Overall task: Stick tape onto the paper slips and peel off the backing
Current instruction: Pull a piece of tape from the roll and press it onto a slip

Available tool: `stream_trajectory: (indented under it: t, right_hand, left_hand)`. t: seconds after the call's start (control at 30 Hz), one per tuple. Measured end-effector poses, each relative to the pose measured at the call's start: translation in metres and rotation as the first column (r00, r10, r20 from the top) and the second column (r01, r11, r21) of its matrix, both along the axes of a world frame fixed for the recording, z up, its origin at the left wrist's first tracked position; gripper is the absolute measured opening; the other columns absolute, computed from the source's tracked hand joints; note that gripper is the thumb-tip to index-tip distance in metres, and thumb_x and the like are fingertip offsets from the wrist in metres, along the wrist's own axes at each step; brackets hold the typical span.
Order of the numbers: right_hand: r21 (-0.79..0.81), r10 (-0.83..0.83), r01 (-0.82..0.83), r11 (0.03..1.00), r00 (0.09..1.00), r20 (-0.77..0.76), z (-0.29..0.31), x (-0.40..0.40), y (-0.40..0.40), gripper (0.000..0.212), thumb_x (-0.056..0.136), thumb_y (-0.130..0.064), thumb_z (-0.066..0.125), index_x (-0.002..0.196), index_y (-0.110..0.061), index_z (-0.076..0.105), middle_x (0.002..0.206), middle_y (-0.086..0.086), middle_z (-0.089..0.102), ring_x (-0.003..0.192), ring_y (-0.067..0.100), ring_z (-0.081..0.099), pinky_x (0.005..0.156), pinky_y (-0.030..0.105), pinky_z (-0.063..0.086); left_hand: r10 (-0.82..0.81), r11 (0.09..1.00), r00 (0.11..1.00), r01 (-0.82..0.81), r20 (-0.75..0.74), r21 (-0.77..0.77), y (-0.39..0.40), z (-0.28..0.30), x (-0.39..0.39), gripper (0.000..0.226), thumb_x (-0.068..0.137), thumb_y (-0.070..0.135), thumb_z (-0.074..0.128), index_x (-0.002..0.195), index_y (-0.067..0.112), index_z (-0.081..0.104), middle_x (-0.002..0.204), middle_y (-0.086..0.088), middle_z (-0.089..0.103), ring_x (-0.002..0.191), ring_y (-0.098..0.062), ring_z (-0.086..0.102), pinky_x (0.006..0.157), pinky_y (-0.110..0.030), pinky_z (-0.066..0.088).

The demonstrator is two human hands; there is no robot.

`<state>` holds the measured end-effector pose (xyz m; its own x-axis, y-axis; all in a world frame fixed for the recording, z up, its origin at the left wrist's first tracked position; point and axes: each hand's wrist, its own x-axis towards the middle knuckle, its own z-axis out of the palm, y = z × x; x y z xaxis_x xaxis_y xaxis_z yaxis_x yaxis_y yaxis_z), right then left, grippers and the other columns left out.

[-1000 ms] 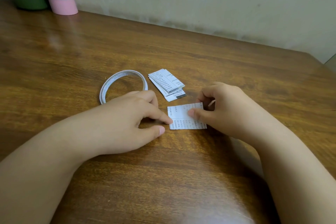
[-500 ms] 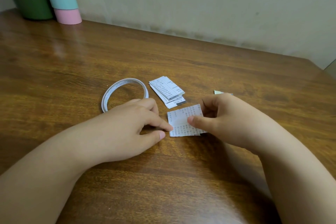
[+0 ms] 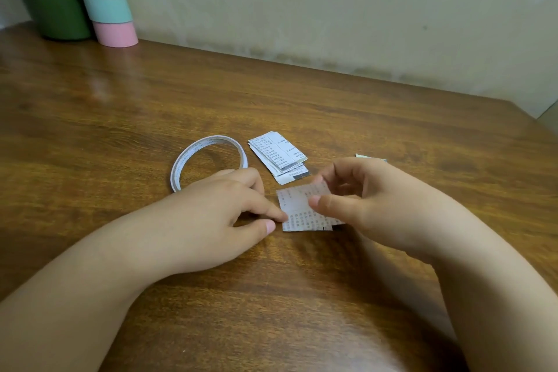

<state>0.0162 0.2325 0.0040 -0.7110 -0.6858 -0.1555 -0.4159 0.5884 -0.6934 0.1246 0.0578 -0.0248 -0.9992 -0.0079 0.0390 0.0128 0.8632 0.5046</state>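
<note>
A printed paper slip (image 3: 302,211) lies on the wooden table (image 3: 302,93) between the two hands, its far right corner lifted off the surface. The left hand (image 3: 217,214) rests on the table with its index fingertip pressing down the slip's left edge, thumb just beside the near left corner, the other fingers loosely curled. The right hand (image 3: 368,205) holds the slip's right side, thumb on top of the paper and fingers curled behind the raised corner; what exactly it pinches there, paper or backing, cannot be told.

Just beyond the slip sits a small stack of paper slips (image 3: 279,157), fanned slightly and printed with small text. To its left, near the left hand's knuckles, lies a thin roll of double-sided tape (image 3: 208,142), flat on the table. A small scrap (image 3: 367,156) peeks out behind the right hand.

At the far left corner, against the wall, stands a green canister (image 3: 54,12) with a red and white label, touching a stack of pastel tape rolls (image 3: 105,0) in purple, cream, mint and pink.
</note>
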Motion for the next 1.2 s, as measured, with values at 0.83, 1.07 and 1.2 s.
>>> stream_trajectory:
  t: [0.83, 1.07, 1.2]
  right_hand:
    - [0.016, -0.153, 0.152, 0.988, 0.987, 0.057, -0.007, -0.003, -0.006, 0.053, 0.081, -0.022, 0.073, 0.121, -0.041, 0.044, 0.079, -0.014, 0.069, 0.065, 0.006, 0.068, 0.073, 0.031, 0.057]
    - [-0.455, -0.072, 0.054, 0.889, 0.997, -0.021, -0.001, 0.000, -0.005, 0.062, 0.079, -0.011, 0.073, 0.124, -0.041, 0.044, 0.086, 0.001, 0.073, 0.083, 0.021, 0.068, 0.082, 0.036, 0.055]
    - [-0.580, 0.000, 0.025, 0.814, 0.999, 0.043, 0.002, 0.009, -0.010, 0.061, 0.076, -0.007, 0.074, 0.121, -0.039, 0.048, 0.084, 0.015, 0.071, 0.086, 0.039, 0.063, 0.083, 0.049, 0.051]
  left_hand:
    - [0.015, 0.999, 0.999, -0.013, -0.044, 0.044, 0.003, 0.000, 0.002, 0.019, 0.088, 0.042, 0.054, 0.102, 0.048, 0.065, 0.092, 0.020, 0.047, 0.093, 0.011, 0.042, 0.071, -0.006, 0.032]
    - [0.394, 0.883, 0.867, -0.265, -0.306, 0.387, 0.003, 0.010, -0.004, 0.008, 0.077, 0.035, 0.063, 0.074, 0.028, 0.061, 0.055, 0.015, 0.050, 0.053, -0.014, 0.044, 0.054, -0.015, 0.037]
    - [0.416, 0.792, 0.861, -0.185, -0.291, 0.582, 0.002, 0.010, -0.007, 0.018, 0.077, 0.042, 0.072, 0.077, 0.025, 0.067, 0.066, 0.007, 0.059, 0.058, -0.021, 0.047, 0.053, -0.015, 0.038]
